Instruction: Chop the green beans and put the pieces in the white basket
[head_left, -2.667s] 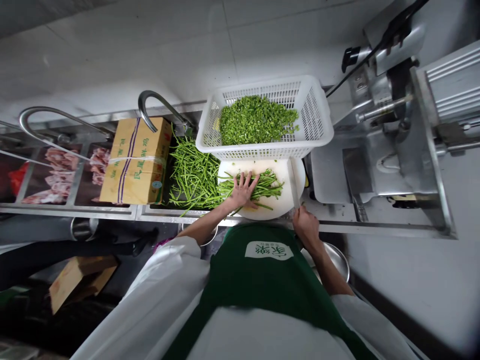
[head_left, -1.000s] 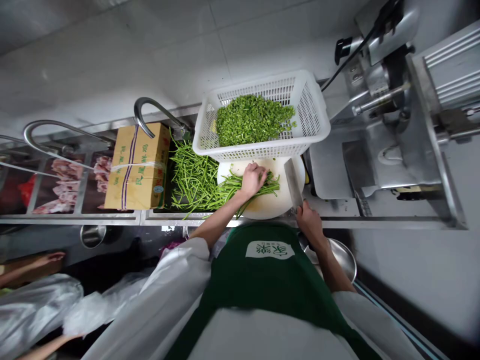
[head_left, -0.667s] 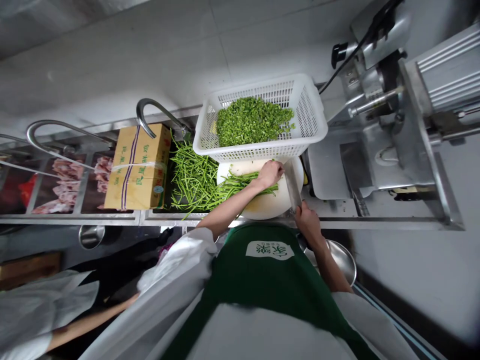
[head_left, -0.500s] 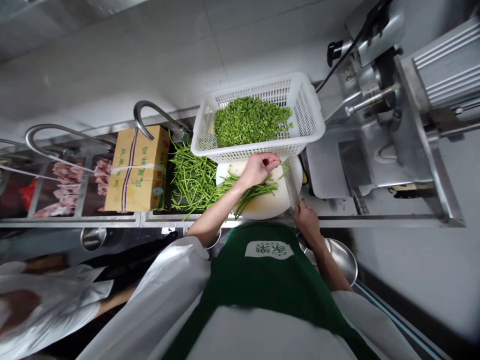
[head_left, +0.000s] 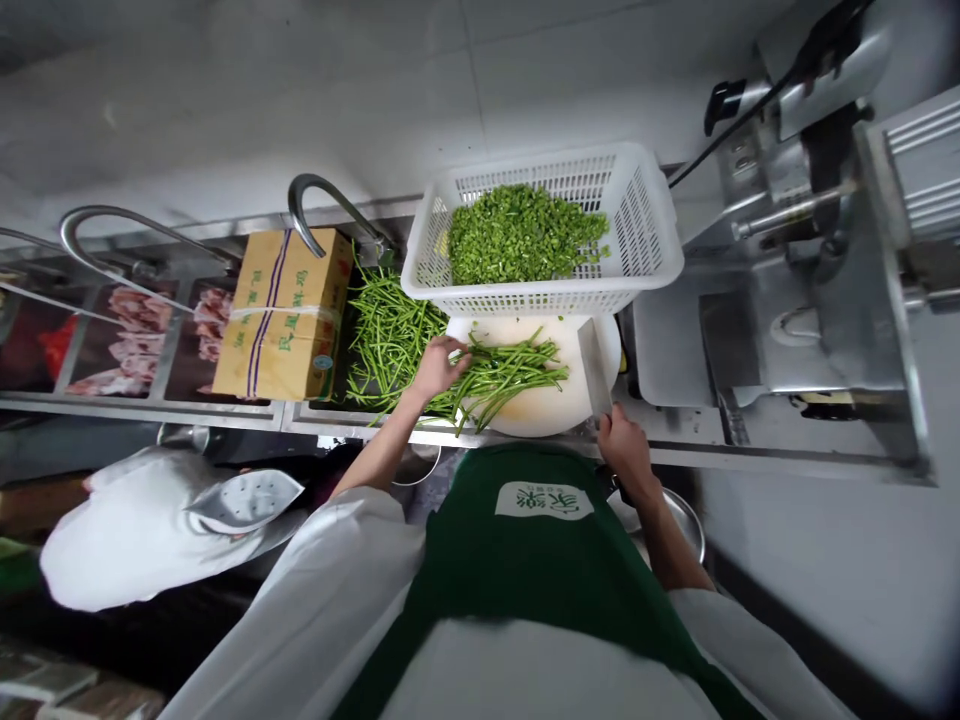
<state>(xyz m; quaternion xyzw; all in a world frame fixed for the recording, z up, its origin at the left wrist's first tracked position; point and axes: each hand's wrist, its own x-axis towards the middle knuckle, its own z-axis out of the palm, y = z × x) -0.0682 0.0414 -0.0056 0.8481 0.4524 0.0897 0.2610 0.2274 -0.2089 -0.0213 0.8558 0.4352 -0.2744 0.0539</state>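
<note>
A bunch of long green stalks (head_left: 510,368) lies across the round white cutting board (head_left: 559,405). My left hand (head_left: 439,365) is at the bunch's left end, fingers curled on the stalks where they meet the bigger pile (head_left: 390,340) in the sink. My right hand (head_left: 626,450) grips the handle of a cleaver (head_left: 595,365), whose blade stands on the board's right side, apart from the stalks. A white plastic basket (head_left: 645,235) behind the board holds chopped green pieces (head_left: 529,232).
A cardboard box (head_left: 285,315) sits left of the stalk pile, under a tap (head_left: 322,205). Trays of raw meat (head_left: 139,330) lie further left. A metal slicing machine (head_left: 810,230) fills the right. A metal bowl (head_left: 682,515) is below the counter. Another person in white (head_left: 157,520) bends at lower left.
My left hand has moved from the bunch's right end, near the basket, back to its left end. The cleaver has stayed put. A person in white has come in at lower left.
</note>
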